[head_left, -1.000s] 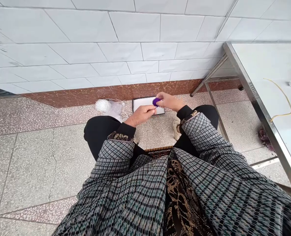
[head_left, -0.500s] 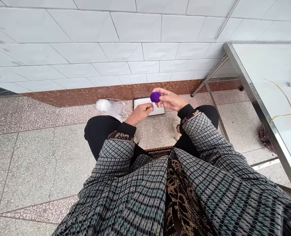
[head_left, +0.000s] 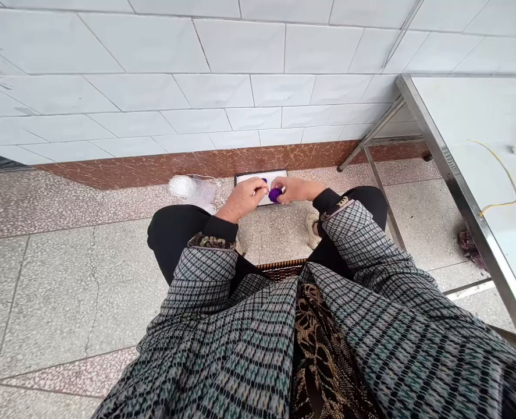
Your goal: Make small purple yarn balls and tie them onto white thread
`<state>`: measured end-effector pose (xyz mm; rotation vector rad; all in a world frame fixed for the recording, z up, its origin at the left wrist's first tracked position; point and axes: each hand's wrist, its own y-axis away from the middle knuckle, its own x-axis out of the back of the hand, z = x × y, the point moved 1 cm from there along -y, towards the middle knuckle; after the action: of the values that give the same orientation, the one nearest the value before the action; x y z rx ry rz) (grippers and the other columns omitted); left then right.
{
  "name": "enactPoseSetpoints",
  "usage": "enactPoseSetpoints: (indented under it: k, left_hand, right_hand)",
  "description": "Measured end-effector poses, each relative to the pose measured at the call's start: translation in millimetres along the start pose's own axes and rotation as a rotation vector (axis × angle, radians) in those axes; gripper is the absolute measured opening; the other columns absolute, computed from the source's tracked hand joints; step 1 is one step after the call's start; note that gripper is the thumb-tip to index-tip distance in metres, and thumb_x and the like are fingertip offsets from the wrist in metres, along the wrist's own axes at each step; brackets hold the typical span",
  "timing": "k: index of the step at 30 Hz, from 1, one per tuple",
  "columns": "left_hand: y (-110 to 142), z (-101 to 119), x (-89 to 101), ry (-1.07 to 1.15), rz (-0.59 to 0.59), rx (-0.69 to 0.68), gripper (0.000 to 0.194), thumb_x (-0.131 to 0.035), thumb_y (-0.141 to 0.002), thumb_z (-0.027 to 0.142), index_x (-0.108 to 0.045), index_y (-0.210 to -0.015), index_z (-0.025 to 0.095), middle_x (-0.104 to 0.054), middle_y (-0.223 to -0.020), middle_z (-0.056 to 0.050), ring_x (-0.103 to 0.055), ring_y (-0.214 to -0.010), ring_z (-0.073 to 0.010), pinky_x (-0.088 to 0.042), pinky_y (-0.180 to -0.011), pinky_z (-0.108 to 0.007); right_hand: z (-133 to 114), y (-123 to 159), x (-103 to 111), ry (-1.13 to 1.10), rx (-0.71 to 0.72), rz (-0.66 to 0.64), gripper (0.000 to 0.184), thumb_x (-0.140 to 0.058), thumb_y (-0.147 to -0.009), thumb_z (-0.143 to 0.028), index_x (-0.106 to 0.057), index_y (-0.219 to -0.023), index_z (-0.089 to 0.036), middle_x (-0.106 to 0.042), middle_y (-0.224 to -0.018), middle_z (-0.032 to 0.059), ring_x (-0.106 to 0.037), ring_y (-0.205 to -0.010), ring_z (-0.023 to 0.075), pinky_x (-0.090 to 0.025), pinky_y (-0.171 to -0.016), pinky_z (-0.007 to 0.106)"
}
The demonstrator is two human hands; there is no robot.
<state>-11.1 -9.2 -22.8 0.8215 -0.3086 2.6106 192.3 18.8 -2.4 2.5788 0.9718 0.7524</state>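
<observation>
A small ball of purple yarn sits in the fingers of my right hand, which curl round it from the right and above. Just left of it, my left hand is closed in a pinch, with a bit of purple yarn showing at its fingertips. The strand between the two hands is too fine to make out. Beneath both hands lies a white, dark-edged flat thing on the floor, partly covered by them.
A ball of white yarn and clear plastic wrapping lie on the floor left of my hands. The tiled wall rises in front. A metal-edged table with a yellow cord stands on the right.
My right hand has lowered and turned over with the purple yarn ball, from above my left hand to beside it. My left hand's fingers have turned upward slightly.
</observation>
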Motion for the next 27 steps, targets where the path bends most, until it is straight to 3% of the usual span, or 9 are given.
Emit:
enactPoseSetpoints:
  k: [3, 5, 9, 12, 16, 19, 21, 23, 27]
  left_hand:
    - [-1, 0, 4.4, 0.026, 0.034, 0.005, 0.015, -0.058, -0.092, 0.029, -0.059, -0.079, 0.021, -0.065, -0.084, -0.003, -0.06, -0.083, -0.0203, -0.049, -0.083, -0.033]
    - [-2, 0, 5.8, 0.071, 0.091, 0.042, 0.016, -0.058, -0.094, 0.028, -0.058, -0.079, 0.021, -0.062, -0.08, -0.001, -0.058, -0.08, -0.0193, -0.049, -0.08, -0.031]
    - [-4, 0, 2.6, 0.139, 0.14, 0.146, 0.018, -0.055, -0.096, 0.027, -0.058, -0.079, 0.021, -0.056, -0.07, 0.002, -0.053, -0.069, -0.017, -0.044, -0.069, -0.028]
    - [-3, 3, -6.1, 0.134, -0.017, 0.132, 0.018, -0.055, -0.095, 0.028, -0.063, -0.081, 0.02, -0.053, -0.064, 0.003, -0.049, -0.063, -0.0156, -0.04, -0.066, -0.027]
    - [-1, 10, -16.4, 0.116, -0.245, 0.022, 0.02, -0.055, -0.093, 0.027, -0.067, -0.079, 0.019, -0.061, -0.069, 0.001, -0.054, -0.067, -0.0158, -0.044, -0.071, -0.028]
    - [0, 12, -14.7, 0.106, -0.262, -0.002, 0.02, -0.057, -0.092, 0.029, -0.069, -0.08, 0.019, -0.068, -0.076, -0.001, -0.059, -0.072, -0.0172, -0.048, -0.076, -0.029]
    - [0, 10, -9.0, 0.104, -0.184, 0.009, 0.019, -0.058, -0.092, 0.03, -0.07, -0.082, 0.019, -0.069, -0.079, -0.002, -0.061, -0.075, -0.0181, -0.049, -0.078, -0.03]
    - [0, 6, -2.2, 0.098, -0.078, 0.022, 0.019, -0.058, -0.093, 0.03, -0.069, -0.083, 0.018, -0.071, -0.083, -0.004, -0.062, -0.079, -0.0191, -0.05, -0.08, -0.031]
    - [-2, -1, 5.7, 0.051, 0.08, 0.058, 0.015, -0.059, -0.091, 0.027, -0.066, -0.08, 0.02, -0.069, -0.083, -0.003, -0.061, -0.081, -0.0203, -0.048, -0.08, -0.033]
  right_hand:
    - [1, 4, 0, -0.15, 0.043, -0.271, 0.034, -0.075, -0.077, 0.003, -0.065, -0.101, -0.019, -0.071, -0.079, -0.0043, -0.063, -0.062, 0.0097, -0.052, -0.062, 0.022]
    - [1, 5, 4, -0.374, 0.116, -0.305, 0.033, -0.079, -0.077, -0.003, -0.065, -0.103, -0.018, -0.073, -0.087, -0.0026, -0.063, -0.065, 0.0084, -0.055, -0.064, 0.021]
    - [2, 2, 14, -0.787, 0.251, -0.126, 0.043, -0.091, -0.077, -0.022, -0.063, -0.11, -0.019, -0.073, -0.091, -0.0009, -0.065, -0.071, 0.0085, -0.06, -0.07, 0.021]
    - [4, -3, 19, -0.912, 0.286, 0.047, 0.046, -0.094, -0.081, -0.034, -0.059, -0.107, -0.021, -0.068, -0.086, -0.002, -0.067, -0.075, 0.0098, -0.062, -0.076, 0.022]
    - [6, -11, 14, -0.694, 0.168, 0.281, 0.028, -0.079, -0.09, -0.018, -0.054, -0.1, -0.022, -0.063, -0.082, -0.0041, -0.062, -0.067, 0.0088, -0.057, -0.069, 0.021]
    - [6, -11, 8, -0.262, 0.062, 0.359, 0.028, -0.074, -0.085, -0.006, -0.056, -0.099, -0.022, -0.062, -0.083, -0.0042, -0.055, -0.065, 0.01, -0.049, -0.063, 0.023]
    - [4, -7, 6, 0.007, 0.043, 0.28, 0.028, -0.076, -0.081, -0.004, -0.062, -0.1, -0.02, -0.064, -0.086, -0.0027, -0.055, -0.071, 0.0122, -0.047, -0.067, 0.025]
    - [1, -3, 5, 0.139, 0.034, 0.106, 0.029, -0.076, -0.078, -0.002, -0.068, -0.099, -0.019, -0.067, -0.086, -0.0018, -0.057, -0.074, 0.0136, -0.046, -0.07, 0.026]
    - [-2, 4, 5, -0.087, 0.04, -0.203, 0.038, -0.067, -0.072, 0.004, -0.069, -0.102, -0.018, -0.068, -0.081, -0.0036, -0.059, -0.067, 0.012, -0.047, -0.064, 0.024]
